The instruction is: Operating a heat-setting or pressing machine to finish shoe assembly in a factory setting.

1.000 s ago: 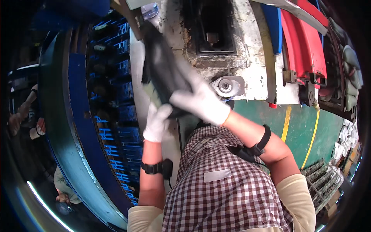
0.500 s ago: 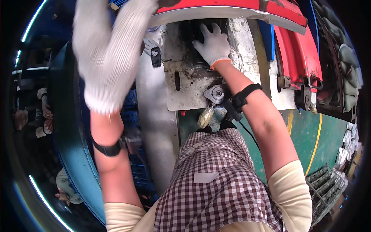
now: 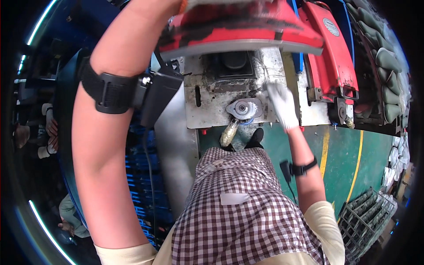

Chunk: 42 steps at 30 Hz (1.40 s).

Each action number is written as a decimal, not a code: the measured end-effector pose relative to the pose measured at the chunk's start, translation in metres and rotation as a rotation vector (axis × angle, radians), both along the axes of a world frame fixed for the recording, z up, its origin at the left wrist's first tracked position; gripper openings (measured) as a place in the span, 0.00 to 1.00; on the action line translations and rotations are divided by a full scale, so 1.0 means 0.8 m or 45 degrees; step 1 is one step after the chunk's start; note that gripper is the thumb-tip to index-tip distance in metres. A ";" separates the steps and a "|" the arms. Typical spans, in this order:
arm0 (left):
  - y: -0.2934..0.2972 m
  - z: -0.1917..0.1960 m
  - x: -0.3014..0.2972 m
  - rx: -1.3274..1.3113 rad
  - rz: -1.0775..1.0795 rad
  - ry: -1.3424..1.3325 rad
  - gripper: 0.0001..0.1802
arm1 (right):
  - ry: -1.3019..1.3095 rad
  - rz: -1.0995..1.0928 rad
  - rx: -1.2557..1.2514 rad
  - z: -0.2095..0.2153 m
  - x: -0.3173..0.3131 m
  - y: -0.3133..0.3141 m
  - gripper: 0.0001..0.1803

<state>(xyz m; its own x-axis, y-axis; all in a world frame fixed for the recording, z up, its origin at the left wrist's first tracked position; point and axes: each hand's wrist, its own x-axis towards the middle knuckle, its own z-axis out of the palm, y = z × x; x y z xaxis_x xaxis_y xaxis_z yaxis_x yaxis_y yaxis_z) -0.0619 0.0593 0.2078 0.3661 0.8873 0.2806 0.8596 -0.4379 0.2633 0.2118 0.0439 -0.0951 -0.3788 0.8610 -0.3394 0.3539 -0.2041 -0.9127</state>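
My left hand (image 3: pixel 229 4) in a white glove reaches up to the top edge of the picture and lies on a red press lid (image 3: pixel 238 26); most of the hand is cut off. That lid hangs over the dirty white machine plate (image 3: pixel 207 110) and its black mould cavity (image 3: pixel 234 64). My right hand (image 3: pixel 282 106), also gloved, rests flat on the plate's right part beside a round metal hub (image 3: pixel 242 108) and holds nothing. Both forearms wear black wrist bands.
A second red lid (image 3: pixel 335 57) stands to the right of the plate. Green floor (image 3: pixel 344 163) with a yellow line lies to the right, a wire crate (image 3: pixel 366 212) lower right. Blue racks (image 3: pixel 137 176) curve along the left. Other people (image 3: pixel 48 128) stand far left.
My left arm has gone higher and the red lid has come down over the plate. My right hand has drawn back from the black cavity to the plate's right edge.
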 end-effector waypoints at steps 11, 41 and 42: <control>-0.066 -0.209 0.032 -0.518 0.096 0.054 0.21 | 0.311 0.552 -0.891 -0.024 0.049 -0.121 0.31; -0.120 -0.260 0.054 -0.105 0.717 -0.694 0.13 | -0.230 -0.259 0.722 0.084 0.199 0.001 0.11; -0.111 -0.248 0.073 -0.108 0.710 -0.691 0.13 | -0.367 -0.420 0.874 0.087 0.226 0.014 0.11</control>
